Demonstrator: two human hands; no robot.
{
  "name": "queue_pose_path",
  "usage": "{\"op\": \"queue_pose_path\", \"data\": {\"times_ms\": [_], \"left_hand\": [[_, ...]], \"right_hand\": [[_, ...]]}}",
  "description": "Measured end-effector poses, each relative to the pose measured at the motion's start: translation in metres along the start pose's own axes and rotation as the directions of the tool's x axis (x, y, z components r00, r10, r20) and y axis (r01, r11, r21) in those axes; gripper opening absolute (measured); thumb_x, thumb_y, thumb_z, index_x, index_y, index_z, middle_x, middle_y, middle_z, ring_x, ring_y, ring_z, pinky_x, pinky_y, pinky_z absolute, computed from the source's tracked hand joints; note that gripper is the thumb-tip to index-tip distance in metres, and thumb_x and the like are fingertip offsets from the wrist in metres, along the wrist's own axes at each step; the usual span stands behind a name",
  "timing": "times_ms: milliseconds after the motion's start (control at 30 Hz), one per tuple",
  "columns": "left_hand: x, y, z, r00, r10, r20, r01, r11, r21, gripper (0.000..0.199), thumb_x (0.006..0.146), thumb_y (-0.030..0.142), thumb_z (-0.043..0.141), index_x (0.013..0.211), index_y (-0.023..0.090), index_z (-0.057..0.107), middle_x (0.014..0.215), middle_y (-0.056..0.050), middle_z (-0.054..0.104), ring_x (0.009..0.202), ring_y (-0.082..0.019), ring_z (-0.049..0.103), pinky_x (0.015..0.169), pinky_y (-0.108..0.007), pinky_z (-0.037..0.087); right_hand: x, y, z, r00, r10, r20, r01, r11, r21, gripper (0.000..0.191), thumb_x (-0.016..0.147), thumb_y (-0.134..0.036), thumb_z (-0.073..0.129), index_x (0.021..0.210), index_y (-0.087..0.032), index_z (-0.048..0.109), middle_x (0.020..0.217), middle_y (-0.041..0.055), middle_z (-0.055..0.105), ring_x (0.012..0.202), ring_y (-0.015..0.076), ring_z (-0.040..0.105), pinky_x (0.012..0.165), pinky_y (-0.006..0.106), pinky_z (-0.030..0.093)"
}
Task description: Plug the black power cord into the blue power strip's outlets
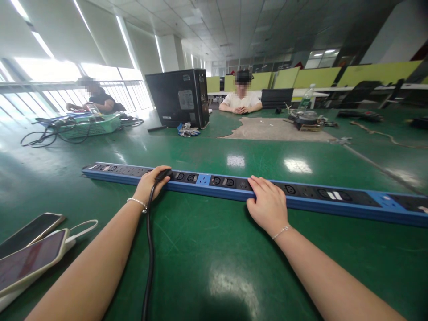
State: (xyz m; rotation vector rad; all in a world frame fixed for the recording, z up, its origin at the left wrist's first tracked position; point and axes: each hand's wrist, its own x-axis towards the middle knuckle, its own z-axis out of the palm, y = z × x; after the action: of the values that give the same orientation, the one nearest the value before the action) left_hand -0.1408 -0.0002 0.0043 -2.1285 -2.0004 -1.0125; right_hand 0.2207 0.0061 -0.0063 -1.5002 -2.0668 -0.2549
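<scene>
Black plug pinched at a long blue power strip under both hands

The power strip lies across the green table in front of me, running beneath both my hands and on past each of them. Its casing is blue along the near side, with a mostly black top face broken by blue sections, one of them between my hands. Rows of dark sockets in differing shapes fill the top, and small pale labels sit right of my right hand.

My left hand has the black plug pinched between thumb and fingers against the strip's top; I cannot tell how deeply it is seated. Its black cable drops toward me beside my left wrist. My right hand lies over the strip, fingers close together on the top face, thumb toward the near side.

Left of my left forearm are two phones, a dark one and a pale-cased one with a white lead. Beyond my left hand I see gloves by a black computer tower, and farther left a green basket with cables. A person in white sits across the table.
</scene>
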Motion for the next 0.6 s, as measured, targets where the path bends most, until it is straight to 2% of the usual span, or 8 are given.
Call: {"op": "queue_pose_path", "data": {"times_ms": [300,400,467,533,600], "left_hand": [[-0.004,0.005,0.007,0.994,-0.07,-0.088,0.074,0.996,0.047,0.039,0.082,0.038,0.049,0.115,0.021,0.058,0.104,-0.006,0.066,0.099,-0.023,0.059,0.092,-0.036,0.043],[-0.003,0.007,0.004,0.993,-0.073,-0.096,0.076,0.997,0.03,0.037,0.081,0.038,0.05,0.113,0.023,0.059,0.105,-0.005,0.065,0.1,-0.023,0.059,0.092,-0.035,0.043],[-0.001,0.009,-0.002,0.975,-0.119,-0.186,0.116,0.993,-0.029,0.036,0.082,0.038,0.049,0.113,0.023,0.057,0.107,-0.004,0.065,0.1,-0.021,0.059,0.092,-0.034,0.044],[0.002,0.015,-0.009,0.929,-0.194,-0.315,0.167,0.98,-0.11,0.036,0.083,0.038,0.049,0.114,0.022,0.055,0.106,-0.003,0.065,0.098,-0.02,0.06,0.09,-0.032,0.045],[0.003,0.026,-0.013,0.911,-0.224,-0.346,0.177,0.971,-0.163,0.036,0.082,0.038,0.051,0.113,0.021,0.057,0.104,-0.003,0.066,0.096,-0.019,0.061,0.089,-0.033,0.046]], "right_hand": [[0.0,0.0,0.001,1.0,-0.001,0.007,0.001,1.0,-0.009,0.048,0.074,-0.017,0.043,0.12,-0.017,0.058,0.129,0.0041,0.056,0.12,0.0211,0.046,0.098,0.039,0.031],[0.0,0.0,0.001,1.0,-0.003,0.0,0.003,1.0,-0.011,0.048,0.074,-0.017,0.043,0.12,-0.017,0.058,0.129,0.0036,0.056,0.119,0.0209,0.047,0.098,0.038,0.031],[0.0,0.0,0.001,1.0,-0.005,-0.004,0.005,1.0,-0.008,0.048,0.074,-0.017,0.044,0.119,-0.017,0.058,0.129,0.0035,0.056,0.119,0.0209,0.047,0.098,0.038,0.032],[0.0,0.0,0.001,1.0,-0.001,-0.005,0.001,1.0,-0.004,0.048,0.074,-0.017,0.044,0.119,-0.017,0.059,0.129,0.0036,0.056,0.119,0.0209,0.047,0.098,0.038,0.032],[0.0,0.0,0.001,1.0,0.007,-0.004,-0.006,1.0,0.005,0.048,0.073,-0.017,0.044,0.119,-0.017,0.059,0.128,0.0039,0.056,0.119,0.0213,0.047,0.098,0.039,0.032]]}}
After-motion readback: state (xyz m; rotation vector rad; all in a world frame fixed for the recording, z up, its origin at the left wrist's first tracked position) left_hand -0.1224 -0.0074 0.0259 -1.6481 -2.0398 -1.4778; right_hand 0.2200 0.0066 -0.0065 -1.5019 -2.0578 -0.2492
